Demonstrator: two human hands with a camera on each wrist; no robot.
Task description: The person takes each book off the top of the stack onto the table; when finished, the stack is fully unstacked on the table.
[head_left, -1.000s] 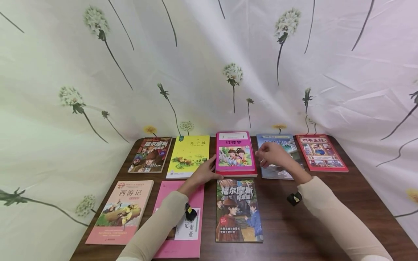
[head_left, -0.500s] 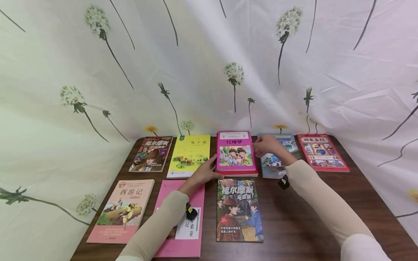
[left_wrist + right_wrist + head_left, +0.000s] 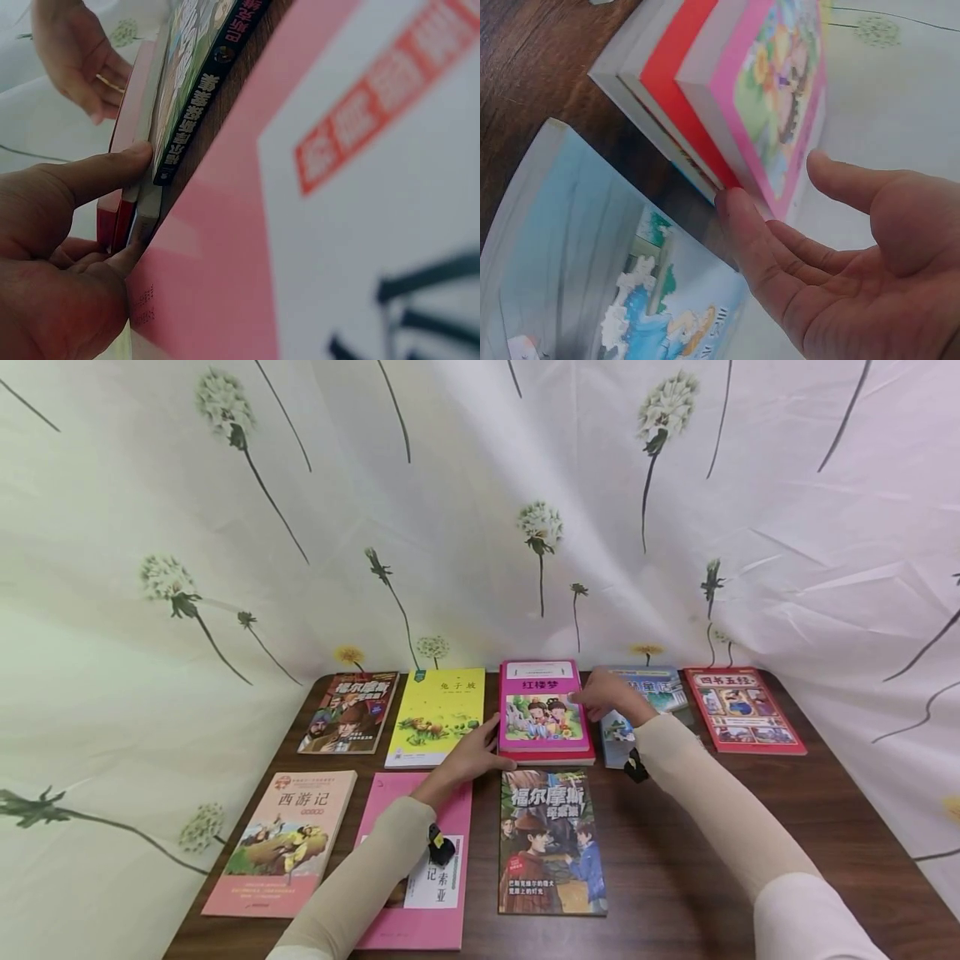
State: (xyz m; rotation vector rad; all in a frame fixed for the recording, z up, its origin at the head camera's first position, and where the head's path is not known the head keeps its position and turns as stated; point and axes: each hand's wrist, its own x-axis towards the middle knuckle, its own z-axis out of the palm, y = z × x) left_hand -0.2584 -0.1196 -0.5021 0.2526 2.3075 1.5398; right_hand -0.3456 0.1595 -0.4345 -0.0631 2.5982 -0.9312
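A stack of books stands at the back middle, the pink book [image 3: 542, 718] on top of a red book [image 3: 551, 759] and another pale-edged one beneath. My left hand [image 3: 471, 757] holds the stack's near left corner, thumb on the front edge and fingers along the left side, as the left wrist view also shows. On the stack's right side is my right hand [image 3: 609, 695]. In the right wrist view its fingertips [image 3: 735, 206] are right at the red book's edge, and the thumb [image 3: 825, 169] is raised apart from the fingers. The blue book [image 3: 651, 693] lies partly hidden under the right hand.
In the back row lie a dark detective book [image 3: 349, 714], a yellow book [image 3: 435, 718] and, far right, a red book with picture panels [image 3: 742, 710]. Nearer are a salmon book [image 3: 281, 843], a larger pink book [image 3: 420, 927] and another detective book [image 3: 552, 843]. A floral cloth [image 3: 450, 527] hangs behind.
My right hand has moved left, from over the blue book to the right side of the stack. The left hand has stayed at the stack's left corner.
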